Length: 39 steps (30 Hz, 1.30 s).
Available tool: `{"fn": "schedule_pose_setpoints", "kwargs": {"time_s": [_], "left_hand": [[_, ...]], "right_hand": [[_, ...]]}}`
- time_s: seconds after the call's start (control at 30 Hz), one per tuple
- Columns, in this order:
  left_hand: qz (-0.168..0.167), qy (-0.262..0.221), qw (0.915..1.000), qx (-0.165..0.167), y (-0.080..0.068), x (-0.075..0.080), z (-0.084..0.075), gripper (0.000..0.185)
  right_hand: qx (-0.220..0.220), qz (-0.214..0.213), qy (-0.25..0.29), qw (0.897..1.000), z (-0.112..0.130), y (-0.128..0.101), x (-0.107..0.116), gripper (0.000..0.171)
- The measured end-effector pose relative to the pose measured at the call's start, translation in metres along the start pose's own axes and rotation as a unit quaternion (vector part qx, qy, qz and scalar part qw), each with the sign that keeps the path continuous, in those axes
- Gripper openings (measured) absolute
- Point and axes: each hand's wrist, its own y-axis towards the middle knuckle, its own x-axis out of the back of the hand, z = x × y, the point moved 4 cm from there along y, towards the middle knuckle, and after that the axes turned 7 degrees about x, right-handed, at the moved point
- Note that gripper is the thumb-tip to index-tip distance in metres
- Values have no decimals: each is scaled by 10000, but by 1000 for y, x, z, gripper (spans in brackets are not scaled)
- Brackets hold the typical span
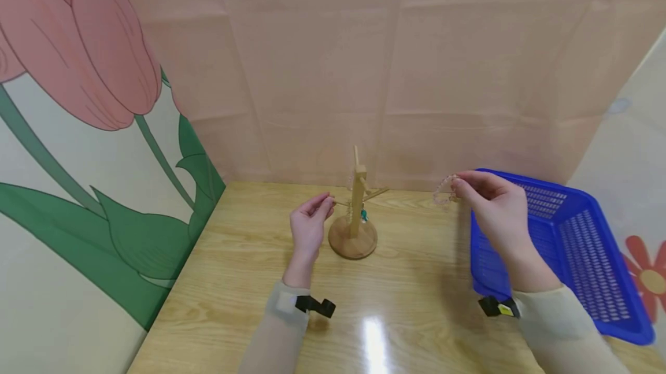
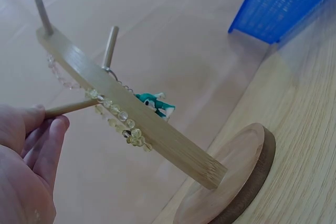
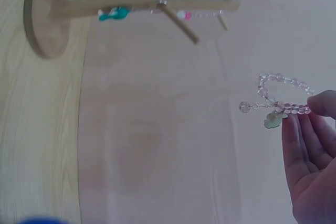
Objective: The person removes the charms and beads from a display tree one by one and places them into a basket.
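A wooden stand (image 1: 358,200) with peg arms and a round base rises from the table. My left hand (image 1: 310,221) pinches the end of one peg (image 2: 71,108) between thumb and fingers. On that peg hangs a yellowish clear bead bracelet (image 2: 118,114). Another peg carries a keychain with a teal and white figure (image 2: 155,103), and a pale pink bead strand (image 2: 63,77) hangs behind the post. Away to the stand's right, my right hand (image 1: 494,203) pinches a pink bead bracelet (image 3: 286,80) with a pale green charm (image 3: 273,120); it dangles in the air.
A blue plastic basket (image 1: 598,247) stands on the right of the wooden table (image 1: 250,235), below and beside my right forearm. Behind the table hangs a pinkish cloth (image 1: 312,73). A wall with a painted tulip (image 1: 78,44) borders the left side.
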Motion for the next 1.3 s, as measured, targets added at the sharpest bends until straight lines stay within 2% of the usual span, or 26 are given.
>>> {"fn": "schedule_pose_setpoints", "kwargs": {"time_s": [0.43,0.8,0.93,1.2,1.3], "left_hand": [[-39,-56,9999,83,0,1,-1,18],[31,-73,10000,-5,-1,3,-5,19],[72,-49,10000,-12,-2,3,-5,19],[34,-85,10000,-1,-2,3,-6,19],[28,-102,9999,20,-1,3,-5,19]], "right_hand": [[-545,7,-198,9983,-22,1,40,36],[-874,-6,-425,9953,-33,9,76,38],[-989,110,-542,9936,-46,13,90,38],[-1059,600,-1126,9862,-74,19,113,45],[-1124,733,-1150,9843,-84,22,119,47]]}}
